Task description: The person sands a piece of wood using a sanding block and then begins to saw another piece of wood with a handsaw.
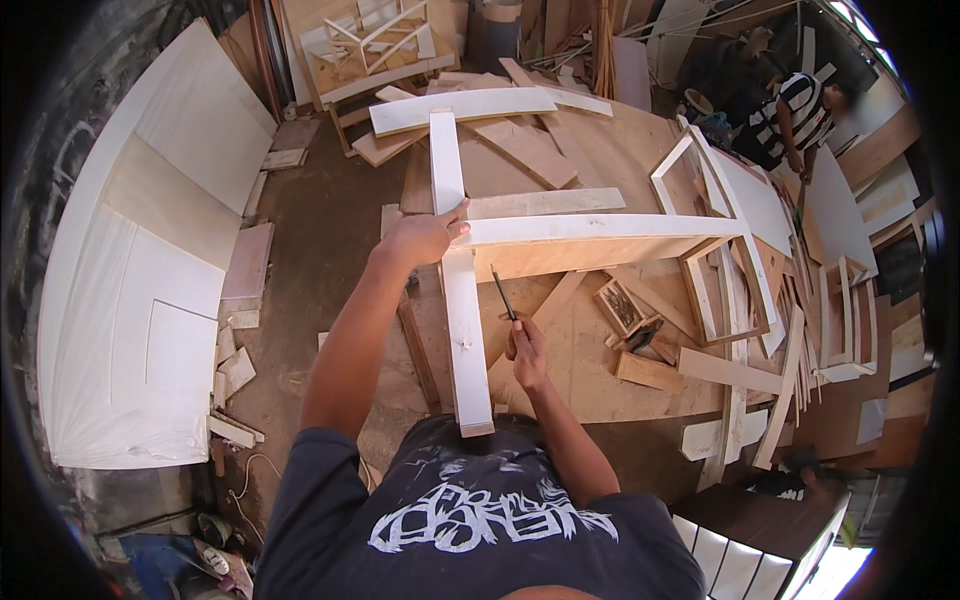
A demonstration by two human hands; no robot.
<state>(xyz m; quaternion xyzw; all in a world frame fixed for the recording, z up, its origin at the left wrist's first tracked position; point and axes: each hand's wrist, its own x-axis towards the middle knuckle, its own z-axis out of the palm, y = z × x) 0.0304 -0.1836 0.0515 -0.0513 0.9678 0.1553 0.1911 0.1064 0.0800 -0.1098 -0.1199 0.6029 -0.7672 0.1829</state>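
Note:
My left hand (425, 236) rests on the joint where a long white wooden plank (464, 330) crosses a second white plank (600, 228), fingers pressed against the wood. My right hand (525, 345) grips a thin dark pencil (503, 293) that points up toward the joint, just right of the long plank. Both planks lie on a large round plywood worktop (580, 370). The near end of the long plank reaches my chest.
Offcuts, white frames (720, 210) and a small box of bits (620, 305) litter the worktop's right side. Big white panels (150, 290) lean at the left. Another person in a striped shirt (795, 115) works at the back right. Scrap pieces lie on the floor.

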